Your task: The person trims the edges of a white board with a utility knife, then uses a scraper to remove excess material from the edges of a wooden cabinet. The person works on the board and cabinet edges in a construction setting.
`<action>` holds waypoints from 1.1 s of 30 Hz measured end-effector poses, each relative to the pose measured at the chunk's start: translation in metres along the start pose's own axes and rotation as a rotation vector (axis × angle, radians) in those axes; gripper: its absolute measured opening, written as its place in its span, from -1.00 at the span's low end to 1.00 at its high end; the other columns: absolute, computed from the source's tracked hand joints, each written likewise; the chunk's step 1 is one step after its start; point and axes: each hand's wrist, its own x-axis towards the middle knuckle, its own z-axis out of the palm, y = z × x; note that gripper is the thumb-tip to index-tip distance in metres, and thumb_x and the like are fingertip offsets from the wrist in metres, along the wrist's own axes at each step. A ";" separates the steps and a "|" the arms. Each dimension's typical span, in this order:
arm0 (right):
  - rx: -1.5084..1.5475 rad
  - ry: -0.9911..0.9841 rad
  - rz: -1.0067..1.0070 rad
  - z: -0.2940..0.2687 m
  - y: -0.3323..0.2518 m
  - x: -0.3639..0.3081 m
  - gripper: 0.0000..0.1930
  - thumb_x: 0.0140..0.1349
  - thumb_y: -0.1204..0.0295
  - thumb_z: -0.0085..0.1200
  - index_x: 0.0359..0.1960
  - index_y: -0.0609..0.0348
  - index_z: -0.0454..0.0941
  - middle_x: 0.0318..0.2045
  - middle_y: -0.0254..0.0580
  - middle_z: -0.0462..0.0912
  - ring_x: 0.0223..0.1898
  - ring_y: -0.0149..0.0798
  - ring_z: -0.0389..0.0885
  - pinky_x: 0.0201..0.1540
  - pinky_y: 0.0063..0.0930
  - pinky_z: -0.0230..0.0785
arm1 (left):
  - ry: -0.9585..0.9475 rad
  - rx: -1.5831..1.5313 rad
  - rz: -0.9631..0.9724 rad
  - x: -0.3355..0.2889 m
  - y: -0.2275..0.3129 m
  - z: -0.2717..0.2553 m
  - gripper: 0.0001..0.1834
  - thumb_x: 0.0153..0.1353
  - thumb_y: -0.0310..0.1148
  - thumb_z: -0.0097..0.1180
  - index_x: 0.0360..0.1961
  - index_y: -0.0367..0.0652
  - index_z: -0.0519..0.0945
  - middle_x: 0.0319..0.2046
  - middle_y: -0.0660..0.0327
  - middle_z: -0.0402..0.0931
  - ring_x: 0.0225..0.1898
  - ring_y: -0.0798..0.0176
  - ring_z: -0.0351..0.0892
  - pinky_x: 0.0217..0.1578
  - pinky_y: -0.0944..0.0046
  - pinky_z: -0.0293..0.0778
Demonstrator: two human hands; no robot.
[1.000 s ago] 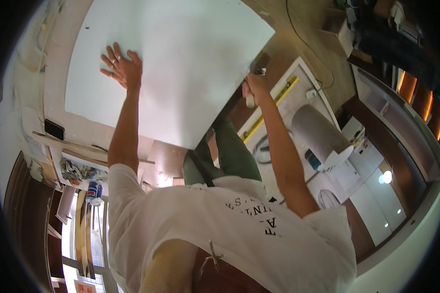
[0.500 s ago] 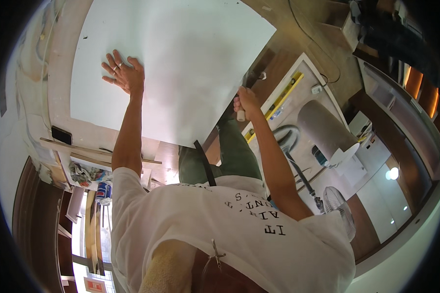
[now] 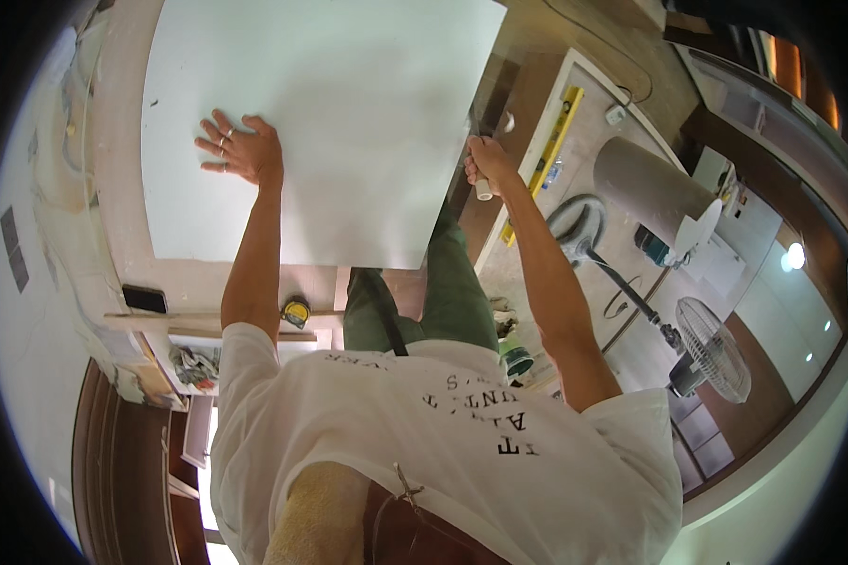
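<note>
Left hand (image 3: 245, 153) splayed wide, flat on smooth white panel (image 3: 349, 75), 11 o'clock in view. Right hand (image 3: 488, 162) fisted round tool with pale cylindrical handle (image 3: 483, 191), at panel's right edge; head unclear. From right hand: yellow spirit level (image 3: 554, 141) at 2, grey stand fan (image 3: 714, 348) at 4. Handle butt points 6. Panel's right edge leans just past 12; long axis unclear, far end cropped.

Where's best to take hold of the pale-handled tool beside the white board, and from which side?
By the tool's pale handle, probably from the right, wrapped as the right hand has it now. Its butt protrudes on the near side, and the white board lies close on the left, crowding that side. The far end is too indistinct to judge, so avoid it.
</note>
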 end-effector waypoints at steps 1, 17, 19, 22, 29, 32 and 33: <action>0.007 0.054 0.003 -0.005 -0.002 0.003 -0.82 0.38 0.28 -0.08 -0.33 0.08 0.30 -0.62 -0.35 0.32 -0.72 -0.46 0.28 -0.71 -0.51 0.22 | 0.008 -0.007 0.000 0.001 0.001 -0.001 -0.31 0.29 -0.12 -0.17 0.43 -0.14 0.24 0.48 0.05 0.04 0.54 -0.19 -0.29 0.39 -0.47 -0.37; 0.032 0.205 -0.425 -0.004 -0.042 0.067 -0.70 0.30 0.26 -0.09 -0.17 0.30 0.44 -0.40 -0.06 0.62 -0.44 -0.27 0.59 -0.35 -0.35 0.46 | 0.017 0.008 -0.019 0.002 0.001 -0.001 -0.33 0.29 -0.14 -0.15 0.42 -0.12 0.26 0.47 0.05 0.06 0.53 -0.22 -0.23 0.39 -0.46 -0.32; 0.095 0.187 -0.353 -0.007 -0.050 0.050 -0.77 0.34 0.27 -0.07 -0.24 0.21 0.42 -0.39 -0.09 0.63 -0.44 -0.30 0.61 -0.40 -0.43 0.49 | 0.004 0.009 -0.028 0.002 0.003 -0.002 -0.32 0.28 -0.14 -0.15 0.42 -0.12 0.25 0.48 0.05 0.05 0.53 -0.22 -0.26 0.40 -0.45 -0.35; 0.078 0.118 -0.235 -0.010 -0.047 0.031 -0.81 0.37 0.28 -0.09 -0.31 0.13 0.37 -0.47 -0.17 0.57 -0.54 -0.35 0.55 -0.54 -0.49 0.42 | -0.015 0.001 -0.035 0.003 0.004 -0.003 -0.31 0.27 -0.14 -0.16 0.42 -0.13 0.24 0.48 0.05 0.04 0.54 -0.22 -0.30 0.40 -0.44 -0.39; -0.123 -0.104 -0.344 0.012 -0.016 0.032 -0.83 0.34 0.32 -0.13 -0.35 0.13 0.33 -0.61 -0.28 0.39 -0.70 -0.36 0.37 -0.70 -0.48 0.27 | -0.003 -0.005 -0.027 0.002 0.003 -0.001 -0.30 0.28 -0.13 -0.16 0.43 -0.15 0.24 0.48 0.01 0.04 0.53 -0.23 -0.28 0.39 -0.46 -0.41; 0.101 -0.031 -0.201 0.019 -0.021 0.023 -0.83 0.34 0.32 -0.13 -0.36 0.14 0.32 -0.62 -0.28 0.37 -0.71 -0.36 0.35 -0.70 -0.46 0.26 | -0.016 0.023 0.002 0.002 0.003 -0.002 -0.30 0.28 -0.13 -0.16 0.43 -0.16 0.22 0.47 -0.02 0.04 0.53 -0.25 -0.27 0.39 -0.46 -0.40; 0.078 -0.007 -0.194 0.020 -0.023 0.018 -0.82 0.35 0.32 -0.12 -0.35 0.14 0.31 -0.62 -0.29 0.36 -0.71 -0.36 0.36 -0.70 -0.46 0.26 | 0.000 0.020 0.006 0.002 0.003 -0.003 -0.29 0.28 -0.14 -0.16 0.43 -0.17 0.22 0.47 -0.03 0.04 0.53 -0.26 -0.27 0.39 -0.46 -0.39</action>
